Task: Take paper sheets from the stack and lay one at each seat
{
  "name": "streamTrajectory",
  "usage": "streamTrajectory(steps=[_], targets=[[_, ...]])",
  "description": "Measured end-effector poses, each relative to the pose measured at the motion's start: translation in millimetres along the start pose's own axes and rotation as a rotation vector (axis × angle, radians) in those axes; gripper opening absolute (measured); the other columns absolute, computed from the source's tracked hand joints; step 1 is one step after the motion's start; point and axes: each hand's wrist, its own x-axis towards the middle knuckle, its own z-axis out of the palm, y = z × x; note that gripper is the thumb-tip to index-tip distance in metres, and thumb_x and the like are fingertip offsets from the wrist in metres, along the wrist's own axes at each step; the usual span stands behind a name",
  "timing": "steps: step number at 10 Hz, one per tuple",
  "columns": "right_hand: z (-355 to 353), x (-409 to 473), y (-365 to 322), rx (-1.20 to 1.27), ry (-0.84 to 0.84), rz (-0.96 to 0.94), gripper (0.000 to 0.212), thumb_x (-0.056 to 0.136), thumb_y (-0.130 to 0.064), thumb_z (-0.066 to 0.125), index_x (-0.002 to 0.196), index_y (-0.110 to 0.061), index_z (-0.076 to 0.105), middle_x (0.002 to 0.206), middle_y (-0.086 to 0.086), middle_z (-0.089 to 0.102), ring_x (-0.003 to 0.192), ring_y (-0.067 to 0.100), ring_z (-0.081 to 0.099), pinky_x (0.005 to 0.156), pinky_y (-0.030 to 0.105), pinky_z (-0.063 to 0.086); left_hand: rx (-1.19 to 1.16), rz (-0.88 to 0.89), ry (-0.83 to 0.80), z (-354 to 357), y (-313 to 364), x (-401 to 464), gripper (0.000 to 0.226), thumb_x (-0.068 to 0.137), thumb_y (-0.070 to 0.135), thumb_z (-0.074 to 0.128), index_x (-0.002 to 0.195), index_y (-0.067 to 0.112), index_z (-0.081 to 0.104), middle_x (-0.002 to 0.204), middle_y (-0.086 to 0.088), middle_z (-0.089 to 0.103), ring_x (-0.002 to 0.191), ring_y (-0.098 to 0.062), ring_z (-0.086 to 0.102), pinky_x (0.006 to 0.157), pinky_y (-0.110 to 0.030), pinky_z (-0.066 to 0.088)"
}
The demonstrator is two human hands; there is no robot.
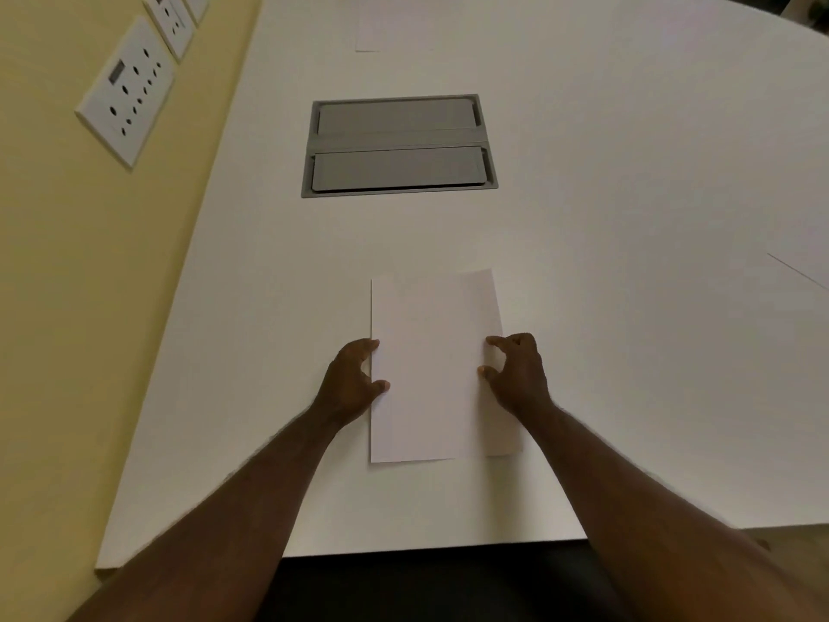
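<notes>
Resting on the white worktop (pixel 628 397) between my hands: paper stack (pixel 430 365), top sheet skewed slightly. My left hand (pixel 352 383) touches its left edge, fingers curled apart, gripping nothing; my right hand (pixel 518 374) likewise at its right edge. Beyond my hands: grey cable hatch (pixel 398 145). Farther: one sheet (pixel 368 33). Right of my right hand: another sheet (pixel 803 271).

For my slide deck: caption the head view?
Both hands steady a paper sheet on a white table.
</notes>
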Motion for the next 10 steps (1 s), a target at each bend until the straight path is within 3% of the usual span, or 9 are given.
streamTrajectory(steps=[1,2,3,5,7,10], targets=[[3,-7,1,-0.285,0.022,-0.061,0.050,0.090,-0.029,0.060,0.138,-0.020,0.046,0.156,0.005,0.025,0.137,0.032,0.030,0.103,0.045,0.037,0.268,0.027,-0.001,2,-6,-5,0.072,0.083,0.032,0.069,0.146,0.020,0.036,0.159,-0.003,0.018,0.135,-0.030,0.032,0.109,-0.042,0.032],[8,-12,6,-0.391,-0.045,-0.134,0.054,0.098,-0.031,0.045,0.148,-0.018,0.029,0.162,-0.001,0.013,0.147,0.030,0.015,0.111,0.047,0.026,0.447,0.104,-0.061,5,-12,-7,0.069,0.093,0.040,0.052,0.151,0.024,0.018,0.161,0.003,-0.008,0.145,-0.027,0.010,0.115,-0.045,0.017],[13,-20,10,-0.413,-0.120,-0.164,0.055,0.103,-0.030,0.030,0.153,-0.016,0.012,0.163,-0.002,0.005,0.150,0.027,0.001,0.120,0.045,0.009,0.521,0.159,-0.171,12,-23,-9,0.067,0.100,0.042,0.029,0.151,0.020,-0.009,0.149,0.008,-0.027,0.148,-0.020,-0.012,0.118,-0.039,-0.005],[16,-21,10,-0.404,-0.128,-0.171,0.055,0.103,-0.029,0.028,0.153,-0.016,0.008,0.163,-0.002,0.002,0.150,0.026,-0.001,0.120,0.044,0.004,0.566,0.181,-0.181,13,-30,-13,0.073,0.098,0.052,0.026,0.149,0.019,-0.015,0.151,0.005,-0.025,0.147,-0.019,-0.014,0.116,-0.034,-0.009],[10,-22,2,-0.386,-0.135,-0.128,0.064,0.101,-0.037,0.036,0.153,-0.016,0.006,0.163,-0.002,-0.003,0.150,0.026,-0.001,0.120,0.043,0.010,0.596,0.191,-0.183,11,-27,-14,0.087,0.076,0.077,-0.001,0.140,0.023,-0.025,0.151,0.007,-0.027,0.146,-0.015,-0.017,0.115,-0.035,-0.010],[-38,-34,-33,-0.402,0.005,-0.251,0.071,0.099,-0.044,0.039,0.153,-0.017,0.002,0.162,-0.002,-0.009,0.150,0.024,-0.005,0.120,0.042,0.009,0.553,0.211,-0.057,-37,16,-29,0.083,0.082,0.070,0.005,0.147,0.026,-0.018,0.154,0.010,-0.024,0.142,-0.011,-0.022,0.117,-0.041,-0.010]])
